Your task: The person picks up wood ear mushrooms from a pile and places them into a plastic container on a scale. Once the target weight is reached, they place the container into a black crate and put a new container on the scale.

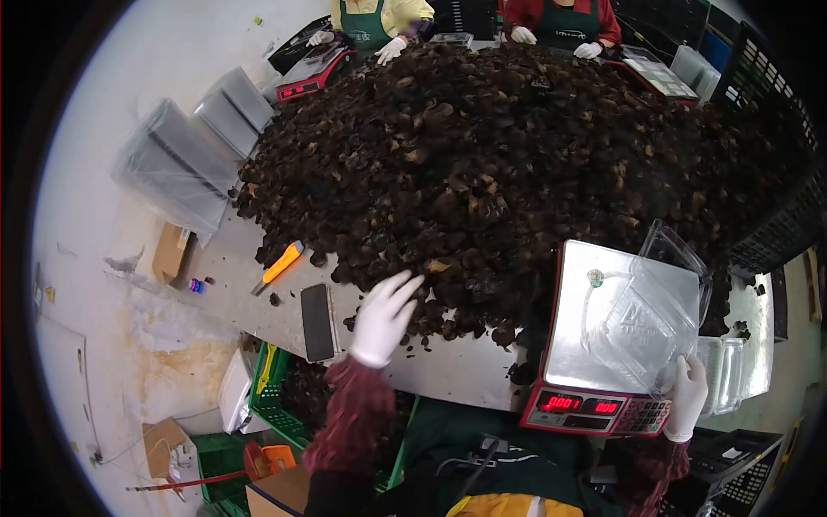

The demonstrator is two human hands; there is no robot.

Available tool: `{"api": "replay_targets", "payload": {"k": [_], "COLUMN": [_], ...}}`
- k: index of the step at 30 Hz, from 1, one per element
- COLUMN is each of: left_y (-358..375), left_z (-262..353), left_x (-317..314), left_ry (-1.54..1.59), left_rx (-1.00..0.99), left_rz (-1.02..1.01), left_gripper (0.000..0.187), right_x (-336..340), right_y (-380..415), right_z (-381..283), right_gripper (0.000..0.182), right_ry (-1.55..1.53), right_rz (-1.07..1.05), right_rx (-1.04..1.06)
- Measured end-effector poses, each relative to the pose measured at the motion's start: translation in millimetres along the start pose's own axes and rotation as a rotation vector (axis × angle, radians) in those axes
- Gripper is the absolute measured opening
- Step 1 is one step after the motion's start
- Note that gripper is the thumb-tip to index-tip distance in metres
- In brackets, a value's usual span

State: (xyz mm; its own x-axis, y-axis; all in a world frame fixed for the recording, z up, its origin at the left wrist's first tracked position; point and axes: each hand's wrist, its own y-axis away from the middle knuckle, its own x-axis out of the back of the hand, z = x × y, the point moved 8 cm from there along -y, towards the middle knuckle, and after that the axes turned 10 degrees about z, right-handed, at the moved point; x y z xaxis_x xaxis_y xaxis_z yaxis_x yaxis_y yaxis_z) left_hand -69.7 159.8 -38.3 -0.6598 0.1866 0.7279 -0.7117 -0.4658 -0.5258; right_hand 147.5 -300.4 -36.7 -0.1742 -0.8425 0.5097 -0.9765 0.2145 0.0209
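A large heap of dark brown, fungus-like pieces (482, 164) covers most of the table. My left hand (386, 319), in a white glove, is at the heap's near edge with its fingers apart, holding nothing. My right hand (687, 398), also gloved, is at the lower right corner of the red scale (573, 405), its fingers against a clear plastic container (642, 332). That container lies open on the scale's metal plate, its lid raised at the back. The red display shows 0.001 and 0.00.
A black phone (317, 322) and an orange cutter (280, 265) lie left of my left hand. Stacked clear containers (724, 375) stand right of the scale. Two people (366, 26) in green aprons are across the heap. A green crate (280, 401) sits below the table.
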Motion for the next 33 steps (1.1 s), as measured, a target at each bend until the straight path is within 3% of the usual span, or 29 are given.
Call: {"api": "replay_targets", "payload": {"k": [2, 5, 6, 8, 10, 13, 14, 16, 19, 22, 24, 26, 28, 31, 32, 33], "left_y": [-26.5, -37.1, -39.6, -44.2, -44.2, -33.0, -10.1, -13.0, -26.6, -48.5, -58.0, -48.7, -34.3, -31.3, -36.1, -44.0], "left_z": [13.8, -10.4, -7.2, -1.9, 18.9, 66.3, 64.9, 53.8, 39.3, 90.2, 148.2, 197.4, 239.0, 249.4, 235.3, 206.7], "left_x": [-35.3, -86.3, -85.7, -56.3, -41.7, -69.0, -109.8, -115.4, -103.8, -69.0, -47.6, -63.7, -96.7, -81.4, -68.4, -75.4], "left_ry": [-0.092, -0.06, -0.05, 0.183, 0.201, 0.075, 0.021, 0.112, 0.433, 0.702, 0.756, 0.709, 0.468, 0.569, 0.692, 0.791], "left_rx": [-0.137, -0.055, -0.059, 0.094, 0.145, -0.12, -0.269, -0.183, 0.15, 0.151, -0.01, -0.285, -0.478, -0.569, -0.505, -0.216], "left_rz": [0.075, -0.021, -0.018, 0.193, 0.179, -0.052, -0.126, -0.072, 0.014, 0.054, 0.067, -0.078, -0.248, -0.134, -0.057, -0.151], "left_gripper": [0.034, 0.027, 0.027, 0.029, 0.034, 0.039, 0.038, 0.029, 0.02, 0.018, 0.019, 0.029, 0.04, 0.042, 0.038, 0.038], "right_x": [-4.1, -11.1, -10.5, -12.0, -12.2, -18.7, -22.2, -24.6, -20.2, -25.5, -28.7, -35.2, -39.4, -39.0, -39.3, -38.5], "right_y": [5.5, 10.7, 12.2, 18.0, 18.0, 16.4, 16.3, 18.3, 22.0, 22.7, 21.1, 24.2, 26.2, 23.6, 21.9, 20.9], "right_z": [-2.6, -4.7, -9.0, -10.7, -10.3, -6.0, -7.3, -12.4, -15.8, -14.4, -14.7, -18.7, -24.4, -25.3, -23.4, -20.2], "right_gripper": [0.026, 0.024, 0.024, 0.025, 0.026, 0.025, 0.025, 0.026, 0.025, 0.025, 0.025, 0.025, 0.026, 0.025, 0.024, 0.024], "right_ry": [0.014, -0.007, -0.004, -0.043, -0.03, -0.027, -0.025, -0.026, -0.057, -0.018, 0.01, -0.001, -0.013, 0.06, 0.032, 0.007], "right_rz": [0.021, -0.022, -0.012, -0.037, -0.032, -0.049, -0.056, -0.058, -0.058, -0.087, -0.062, -0.077, -0.084, -0.057, -0.077, -0.099], "right_rx": [0.019, 0.04, 0.044, -0.02, -0.014, 0.03, 0.043, 0.056, -0.006, -0.003, 0.072, 0.08, 0.091, 0.08, 0.082, 0.082]}}
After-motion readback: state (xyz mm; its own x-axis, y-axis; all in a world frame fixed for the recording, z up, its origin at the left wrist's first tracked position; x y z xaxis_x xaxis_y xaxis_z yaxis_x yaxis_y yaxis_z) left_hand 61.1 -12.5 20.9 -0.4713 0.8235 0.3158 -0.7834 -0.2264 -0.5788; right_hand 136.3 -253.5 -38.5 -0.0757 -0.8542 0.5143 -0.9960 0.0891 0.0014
